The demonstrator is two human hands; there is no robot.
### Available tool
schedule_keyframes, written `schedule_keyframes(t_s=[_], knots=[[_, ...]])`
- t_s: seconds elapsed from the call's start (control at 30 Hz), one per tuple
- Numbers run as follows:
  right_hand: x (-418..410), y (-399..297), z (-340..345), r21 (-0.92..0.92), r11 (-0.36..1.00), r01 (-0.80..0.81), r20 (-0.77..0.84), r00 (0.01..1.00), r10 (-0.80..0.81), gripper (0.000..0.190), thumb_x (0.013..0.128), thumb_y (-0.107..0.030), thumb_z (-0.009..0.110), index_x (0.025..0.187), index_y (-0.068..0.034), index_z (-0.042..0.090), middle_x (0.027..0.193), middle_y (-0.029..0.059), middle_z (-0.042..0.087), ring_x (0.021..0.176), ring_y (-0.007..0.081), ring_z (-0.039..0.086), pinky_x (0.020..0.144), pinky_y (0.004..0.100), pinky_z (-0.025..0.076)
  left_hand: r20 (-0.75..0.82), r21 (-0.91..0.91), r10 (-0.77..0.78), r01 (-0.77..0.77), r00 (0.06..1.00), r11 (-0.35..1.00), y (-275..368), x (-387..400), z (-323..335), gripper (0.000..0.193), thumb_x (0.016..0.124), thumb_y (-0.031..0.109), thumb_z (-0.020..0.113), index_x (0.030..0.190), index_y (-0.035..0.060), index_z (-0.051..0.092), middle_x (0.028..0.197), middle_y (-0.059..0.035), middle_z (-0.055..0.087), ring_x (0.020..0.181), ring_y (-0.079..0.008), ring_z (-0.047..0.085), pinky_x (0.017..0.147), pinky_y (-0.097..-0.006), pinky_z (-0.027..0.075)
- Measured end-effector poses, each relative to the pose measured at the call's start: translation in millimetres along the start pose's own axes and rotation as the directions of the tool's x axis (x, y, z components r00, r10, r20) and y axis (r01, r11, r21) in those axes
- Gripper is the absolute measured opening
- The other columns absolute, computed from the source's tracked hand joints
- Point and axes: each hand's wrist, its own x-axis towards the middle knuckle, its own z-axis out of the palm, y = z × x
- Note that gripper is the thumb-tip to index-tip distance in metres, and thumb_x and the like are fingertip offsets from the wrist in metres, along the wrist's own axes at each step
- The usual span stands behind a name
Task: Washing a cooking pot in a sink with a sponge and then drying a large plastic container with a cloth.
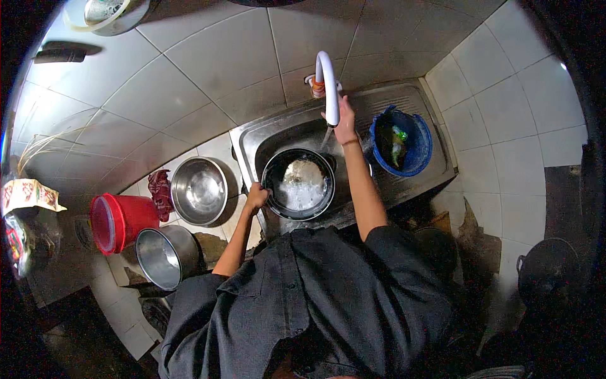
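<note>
A round black pot (270,175) sits in the steel sink basin (265,137), with pale, whitish contents (303,182) and water inside; what they are I cannot tell. My left hand (258,196) grips the pot's left side at its handle. At the white gooseneck faucet (324,66), my right hand (347,124) reaches up behind the spout, fingers pointing toward the tap's base. The spout covers part of this hand, so whether it grasps anything is unclear. Water (325,138) runs from the spout near the pot's far right rim.
On the drainboard at right stands a blue plastic bucket (424,142) with green and dark items inside. Left of the sink are a steel bowl (199,189), a dark red cloth (160,194), a red bucket (135,220) and a steel pot (184,251). A tiled wall (227,52) rises behind.
</note>
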Motion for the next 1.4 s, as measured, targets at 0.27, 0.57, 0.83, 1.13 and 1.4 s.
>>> schedule_keyframes(t_s=[0.27, 0.57, 0.83, 1.13, 1.4], knots=[[-106, 6, -25, -0.648, 0.746, -0.150, 0.115, 0.950, 0.291, 0.072, 0.082, -0.044, 0.070, 0.138, -0.004, 0.049, 0.140, 0.0065, 0.051, 0.139, 0.0191, 0.032, 0.116, 0.0341, 0.014, 0.132, -0.113, 0.208, -0.194, 0.969, 0.974, 38, 61, -5, 0.019, 0.072, 0.011, 0.057, 0.075, -0.0078, 0.062, 0.057, -0.0072, 0.054, 0.051, -0.0164, 0.050, 0.048, -0.0353, 0.040], [-168, 3, -41, -0.462, 0.635, -0.619, -0.277, 0.781, 0.560, 0.068, 0.079, -0.051, 0.066, 0.136, -0.016, 0.055, 0.153, 0.0040, 0.036, 0.145, 0.0213, 0.019, 0.115, 0.0506, -0.001, 0.263, 0.315, 0.328, -0.402, 0.907, 0.860, 84, 103, 5, 0.028, 0.069, 0.016, 0.059, 0.084, -0.0066, 0.065, 0.066, -0.0256, 0.058, 0.063, -0.0268, 0.063, 0.060, -0.0421, 0.049], [-197, 29, -63, -0.198, 0.763, -0.616, -0.441, 0.751, 0.492, 0.062, 0.074, -0.052, 0.065, 0.124, -0.018, 0.053, 0.150, 0.0105, 0.025, 0.136, 0.0420, 0.026, 0.098, 0.0738, 0.026, 0.151, 0.168, 0.225, -0.250, 0.962, 0.954, 93, 93, 37, 0.048, 0.077, 0.006, 0.060, 0.126, 0.0012, 0.060, 0.090, -0.0185, 0.071, 0.076, -0.0196, 0.067, 0.071, -0.0314, 0.050], [-212, 54, -59, 0.186, 0.880, -0.436, -0.550, 0.696, 0.461, 0.056, 0.076, -0.046, 0.064, 0.118, -0.013, 0.048, 0.123, 0.0191, 0.043, 0.105, 0.0391, 0.049, 0.096, 0.0717, 0.032, 0.259, -0.560, 0.084, 0.078, 0.962, 0.824, 73, 78, 48, 0.025, 0.095, 0.010, 0.054, 0.116, 0.0031, 0.065, 0.095, -0.0067, 0.069, 0.082, -0.0183, 0.068, 0.070, -0.0306, 0.055], [-212, 71, -29, -0.084, 0.920, -0.382, -0.599, 0.757, 0.260, 0.064, 0.082, -0.054, 0.057, 0.130, -0.012, 0.049, 0.144, 0.0114, 0.034, 0.134, 0.0331, 0.029, 0.106, 0.0590, 0.024, 0.328, -0.411, 0.059, 0.086, 0.943, 0.907, 68, 68, 48, 0.031, 0.094, 0.017, 0.060, 0.120, 0.0016, 0.062, 0.098, -0.0077, 0.069, 0.085, -0.0207, 0.070, 0.070, -0.0331, 0.055]])
